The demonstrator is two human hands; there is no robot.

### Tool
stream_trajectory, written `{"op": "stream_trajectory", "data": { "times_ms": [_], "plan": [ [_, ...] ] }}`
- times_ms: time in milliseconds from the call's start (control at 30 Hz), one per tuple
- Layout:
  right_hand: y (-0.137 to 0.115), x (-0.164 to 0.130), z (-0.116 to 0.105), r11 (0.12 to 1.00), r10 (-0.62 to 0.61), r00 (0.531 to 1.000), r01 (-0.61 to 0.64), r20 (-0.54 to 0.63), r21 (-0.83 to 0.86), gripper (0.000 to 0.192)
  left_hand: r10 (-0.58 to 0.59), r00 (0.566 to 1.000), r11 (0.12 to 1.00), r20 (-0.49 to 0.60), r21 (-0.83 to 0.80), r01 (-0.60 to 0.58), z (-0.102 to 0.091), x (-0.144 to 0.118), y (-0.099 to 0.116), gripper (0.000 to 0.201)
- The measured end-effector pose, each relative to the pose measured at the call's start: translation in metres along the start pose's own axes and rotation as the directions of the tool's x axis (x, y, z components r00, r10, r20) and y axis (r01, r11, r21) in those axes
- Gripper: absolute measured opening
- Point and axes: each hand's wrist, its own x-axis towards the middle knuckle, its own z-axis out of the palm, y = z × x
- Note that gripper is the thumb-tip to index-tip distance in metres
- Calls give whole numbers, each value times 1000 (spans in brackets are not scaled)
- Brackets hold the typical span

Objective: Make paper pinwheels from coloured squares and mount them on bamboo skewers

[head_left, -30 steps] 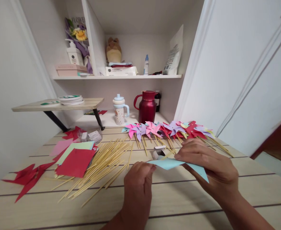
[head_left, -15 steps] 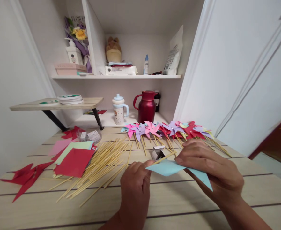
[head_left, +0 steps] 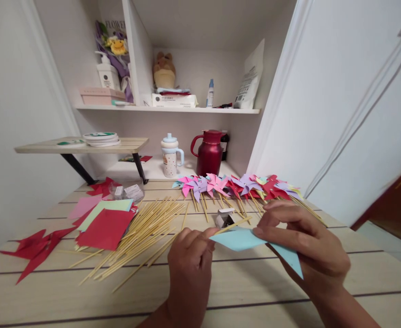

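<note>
My right hand (head_left: 302,243) is closed on a light blue paper (head_left: 239,239), cut and partly folded like a pinwheel, with one point hanging down below the fingers. At the paper's left corner, my left hand (head_left: 190,262) is closed in a pinch around a thin wooden stick (head_left: 232,225), whose tip slants up behind the paper. Whether the left fingers also grip the corner is hidden. Just behind the stick stands a small open box (head_left: 225,217) with dark bits inside.
Finished pinwheels (head_left: 217,183) on sticks lie in a row at the back right. Left of my hands are a pile of wooden sticks (head_left: 142,237), coloured paper squares (head_left: 104,230) and a cut red paper (head_left: 38,250). A red jug (head_left: 210,152) and a cup (head_left: 169,157) stand behind.
My right fingers have lifted and bent a little, shifting slightly right on the blue paper. My left hand has moved slightly left; the stick stays in almost the same place.
</note>
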Motion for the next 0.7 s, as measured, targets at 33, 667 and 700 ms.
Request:
{"op": "stream_trajectory", "data": {
  "times_ms": [33,667,700],
  "plan": [
    [-1,-1,1,999,33,999,-33,-25,0,40,-1,1000,1000,-6,0,1,0,0,0,21],
    [-16,2,2,993,116,990,-118,-76,-20,21,-336,941,906,-25,-283,316,-4,0,6,21],
    [-18,3,1,995,79,996,-82,-46,-52,21,-360,932,891,-27,-304,336,-3,0,6,20]
  ]
}}
